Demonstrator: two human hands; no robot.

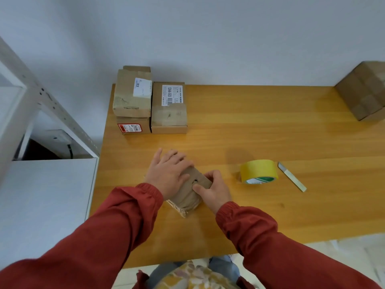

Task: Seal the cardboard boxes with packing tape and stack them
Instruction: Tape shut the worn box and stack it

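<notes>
**Both grips on the small box, stack ahead and to the left**

The right grip point(214, 190) is curled round the right side of the small cardboard box point(187, 200), thumb laid over its top, so it grasps the box. The left grip point(168, 174) is released: fingers straight, palm pressed flat on the box's top. The box sits on the desk point(250, 132) between the two, turned askew to the desk's front edge. One short end points back toward the person and the far end is hidden under the left palm. Its skin looks glossy and wrinkled, so I'd judge it taped already.

If stacking comes next, the move turns on the pile beyond the grips and a little to their left. There a labelled box point(133, 94) sits on top of a red-labelled box point(133, 127), and a barcode-labelled box point(168, 107) stands just beside them. The left grip is the nearer one. Bare desk lies between the grips and the pile, so nothing bars the way.

Right of the right grip stands the yellow tape roll point(259, 171), apart from the box. Just past it lies a slim blade point(291, 177), its long axis slanting toward the near right. A larger taped carton point(364, 90) sits well off at the far right. A white shelf frame point(41, 101) stands to the left of the desk.
</notes>
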